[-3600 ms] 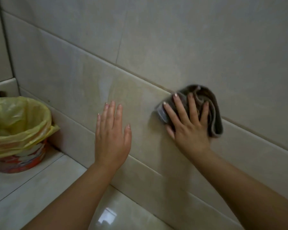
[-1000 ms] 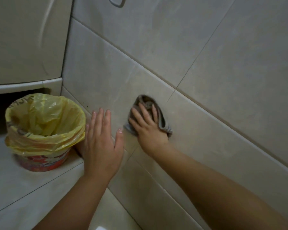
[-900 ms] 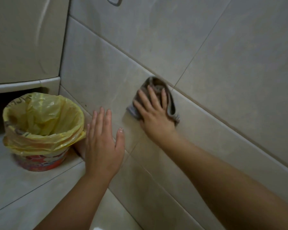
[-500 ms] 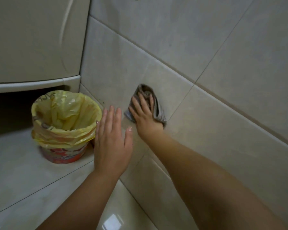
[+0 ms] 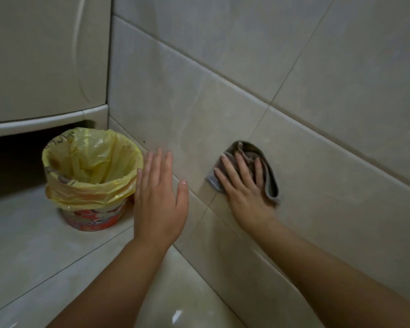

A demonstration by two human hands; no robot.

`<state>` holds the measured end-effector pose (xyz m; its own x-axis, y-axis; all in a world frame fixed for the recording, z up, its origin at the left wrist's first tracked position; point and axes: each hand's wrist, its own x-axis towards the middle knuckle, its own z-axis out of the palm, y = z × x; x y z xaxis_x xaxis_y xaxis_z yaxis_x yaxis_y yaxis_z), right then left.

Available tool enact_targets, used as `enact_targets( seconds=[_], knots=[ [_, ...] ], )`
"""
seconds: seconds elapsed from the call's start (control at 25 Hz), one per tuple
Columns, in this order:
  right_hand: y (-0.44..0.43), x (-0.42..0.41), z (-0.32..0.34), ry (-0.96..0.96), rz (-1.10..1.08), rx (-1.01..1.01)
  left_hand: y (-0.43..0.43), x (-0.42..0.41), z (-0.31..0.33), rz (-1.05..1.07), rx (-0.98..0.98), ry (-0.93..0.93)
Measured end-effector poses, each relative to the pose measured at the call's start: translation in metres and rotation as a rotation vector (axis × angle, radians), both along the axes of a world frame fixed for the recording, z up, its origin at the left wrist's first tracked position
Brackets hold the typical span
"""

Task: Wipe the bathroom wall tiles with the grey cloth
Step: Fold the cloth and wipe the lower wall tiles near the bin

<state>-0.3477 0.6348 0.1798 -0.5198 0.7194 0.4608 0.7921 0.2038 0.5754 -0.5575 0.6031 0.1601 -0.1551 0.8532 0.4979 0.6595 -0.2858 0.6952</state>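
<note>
Under the right hand point(image 5: 244, 192), spread fingers point(image 5: 243, 167) are just pressing the grey cloth point(image 5: 269, 176) to the tiles point(image 5: 341, 166); it may be slipping. The left hand point(image 5: 159, 200) is hovering flat.

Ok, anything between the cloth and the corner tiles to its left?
Yes: the left hand, held flat by the wall tiles, sits between the grey cloth under the right hand and the corner.
</note>
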Motion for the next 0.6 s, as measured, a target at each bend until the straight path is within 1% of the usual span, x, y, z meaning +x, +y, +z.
enact_targets(
  seconds=[0.04,0.12,0.2,0.24,0.32,0.44,0.52,0.6],
  knots=[
    [0.011,-0.009,0.000,-0.029,-0.010,-0.007,0.000,0.006,0.002,-0.001,0.004,-0.006],
    [0.023,-0.014,-0.020,-0.147,0.002,-0.068,0.000,0.019,0.007,-0.006,0.016,-0.024],
    [0.008,0.003,-0.053,-0.255,-0.010,-0.154,0.000,0.029,0.012,-0.023,0.014,-0.031],
    [-0.008,0.017,-0.063,-0.273,-0.010,-0.180,0.000,0.032,0.013,-0.031,0.014,-0.027],
    [-0.048,0.046,-0.065,-0.245,0.022,-0.177,-0.003,0.036,0.014,-0.049,0.015,-0.016],
    [-0.082,0.064,-0.016,-0.122,0.011,-0.096,-0.013,0.047,0.013,-0.093,0.009,0.007],
    [-0.072,0.056,0.017,-0.023,-0.026,0.010,-0.020,0.055,0.013,-0.119,0.003,0.033],
    [-0.050,0.039,0.024,0.021,-0.022,0.061,-0.022,0.060,0.013,-0.125,0.003,0.040]
  ],
)
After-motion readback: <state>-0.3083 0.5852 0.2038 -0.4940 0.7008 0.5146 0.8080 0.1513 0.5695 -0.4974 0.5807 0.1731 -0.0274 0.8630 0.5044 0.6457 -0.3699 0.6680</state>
